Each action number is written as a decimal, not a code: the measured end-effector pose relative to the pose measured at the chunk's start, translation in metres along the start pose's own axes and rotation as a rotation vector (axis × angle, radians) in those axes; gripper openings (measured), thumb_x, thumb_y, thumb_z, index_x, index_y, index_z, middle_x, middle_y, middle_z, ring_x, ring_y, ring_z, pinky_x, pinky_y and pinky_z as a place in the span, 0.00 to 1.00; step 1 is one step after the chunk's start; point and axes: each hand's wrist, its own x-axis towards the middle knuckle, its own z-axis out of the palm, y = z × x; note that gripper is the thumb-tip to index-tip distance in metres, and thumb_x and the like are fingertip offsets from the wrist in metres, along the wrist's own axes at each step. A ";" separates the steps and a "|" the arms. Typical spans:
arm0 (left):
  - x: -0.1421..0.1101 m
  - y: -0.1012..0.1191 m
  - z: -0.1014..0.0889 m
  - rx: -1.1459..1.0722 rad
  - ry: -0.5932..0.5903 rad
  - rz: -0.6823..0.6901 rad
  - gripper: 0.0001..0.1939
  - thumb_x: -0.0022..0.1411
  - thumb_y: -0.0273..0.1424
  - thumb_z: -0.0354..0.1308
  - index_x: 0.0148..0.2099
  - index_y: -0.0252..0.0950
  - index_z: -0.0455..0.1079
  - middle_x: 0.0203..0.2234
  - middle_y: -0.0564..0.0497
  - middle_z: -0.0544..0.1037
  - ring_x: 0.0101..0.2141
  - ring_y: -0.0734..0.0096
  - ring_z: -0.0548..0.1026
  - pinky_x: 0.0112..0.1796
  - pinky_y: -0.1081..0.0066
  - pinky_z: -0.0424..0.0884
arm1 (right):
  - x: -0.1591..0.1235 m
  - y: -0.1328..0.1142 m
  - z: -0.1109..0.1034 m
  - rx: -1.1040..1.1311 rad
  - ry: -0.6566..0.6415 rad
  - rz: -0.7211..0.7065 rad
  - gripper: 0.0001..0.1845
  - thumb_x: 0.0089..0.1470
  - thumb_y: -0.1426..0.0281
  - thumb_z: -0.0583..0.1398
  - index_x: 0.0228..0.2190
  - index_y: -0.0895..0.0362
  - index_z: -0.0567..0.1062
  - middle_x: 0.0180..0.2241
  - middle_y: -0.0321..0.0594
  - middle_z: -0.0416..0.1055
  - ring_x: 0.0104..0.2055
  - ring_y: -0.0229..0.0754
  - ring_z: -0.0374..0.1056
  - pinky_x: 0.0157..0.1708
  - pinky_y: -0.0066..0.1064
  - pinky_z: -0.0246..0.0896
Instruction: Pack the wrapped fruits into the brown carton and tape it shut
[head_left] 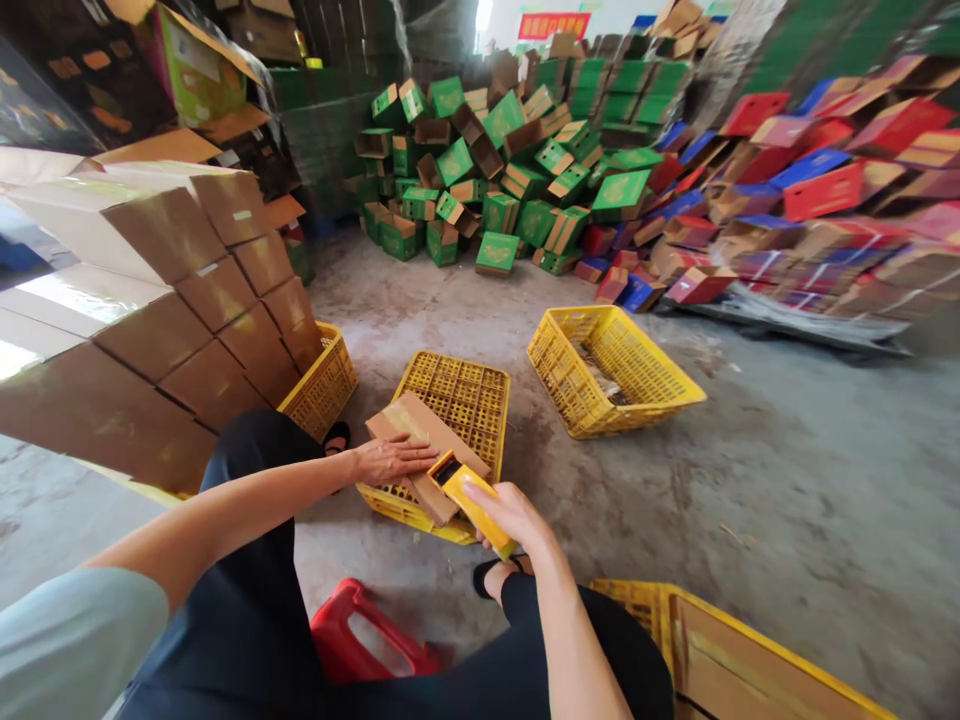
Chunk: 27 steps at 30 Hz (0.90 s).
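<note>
A closed brown cardboard box [420, 430] with tape along its top lies at a slant on an upturned yellow plastic crate [457, 390]. My left hand [395, 459] lies flat on the box with its fingers stretched towards the right. Wrapped round a yellow block-shaped object [475, 505], my right hand [511, 515] holds it at the box's right side. That object has a dark opening at the end facing my left fingers, and I cannot tell what kind it is. Whether it touches the box is unclear.
Stacked brown cartons [172, 290] stand on the left. Another yellow crate [615, 375] sits ahead right, and one with cardboard [750, 660] at lower right. Beneath me is a red stool [367, 630]. Green boxes [495, 250] and red and blue boxes [825, 190] are heaped behind.
</note>
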 end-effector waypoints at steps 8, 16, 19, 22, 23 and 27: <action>0.018 0.027 0.019 -0.012 0.097 0.003 0.56 0.67 0.58 0.55 0.80 0.34 0.30 0.75 0.34 0.45 0.74 0.46 0.46 0.71 0.48 0.41 | -0.001 0.011 0.000 0.026 0.024 -0.004 0.28 0.63 0.46 0.58 0.31 0.59 0.76 0.23 0.51 0.77 0.22 0.48 0.76 0.22 0.35 0.72; 0.020 0.022 0.014 -0.046 0.046 -0.024 0.56 0.66 0.59 0.55 0.80 0.36 0.33 0.76 0.38 0.44 0.74 0.47 0.47 0.71 0.50 0.43 | -0.009 0.021 -0.011 0.045 -0.015 -0.005 0.26 0.64 0.47 0.57 0.31 0.57 0.76 0.22 0.49 0.74 0.25 0.50 0.76 0.25 0.36 0.71; 0.020 0.023 0.012 -0.046 0.044 -0.017 0.56 0.65 0.59 0.56 0.80 0.36 0.34 0.76 0.39 0.44 0.74 0.47 0.47 0.71 0.50 0.42 | -0.016 0.025 -0.014 0.039 0.009 0.003 0.25 0.63 0.48 0.58 0.30 0.56 0.75 0.22 0.49 0.75 0.26 0.50 0.76 0.25 0.35 0.71; 0.023 0.029 0.014 -0.032 0.032 -0.044 0.57 0.64 0.60 0.56 0.80 0.36 0.35 0.76 0.38 0.42 0.74 0.45 0.45 0.71 0.46 0.41 | -0.020 0.022 -0.013 0.060 0.012 0.033 0.25 0.63 0.47 0.58 0.30 0.56 0.74 0.22 0.49 0.75 0.23 0.48 0.75 0.23 0.34 0.70; 0.025 0.032 0.015 -0.024 0.029 -0.059 0.57 0.63 0.60 0.57 0.80 0.36 0.36 0.76 0.38 0.40 0.74 0.43 0.44 0.71 0.45 0.41 | -0.021 0.020 -0.012 0.071 0.015 0.033 0.25 0.63 0.47 0.58 0.29 0.56 0.74 0.21 0.49 0.75 0.22 0.47 0.74 0.22 0.34 0.70; 0.031 0.045 0.026 -0.012 0.037 -0.062 0.60 0.61 0.61 0.58 0.80 0.34 0.35 0.76 0.36 0.40 0.75 0.42 0.41 0.70 0.44 0.41 | -0.020 0.018 -0.010 0.081 0.038 0.030 0.26 0.63 0.46 0.58 0.28 0.55 0.73 0.20 0.47 0.74 0.21 0.47 0.73 0.21 0.34 0.70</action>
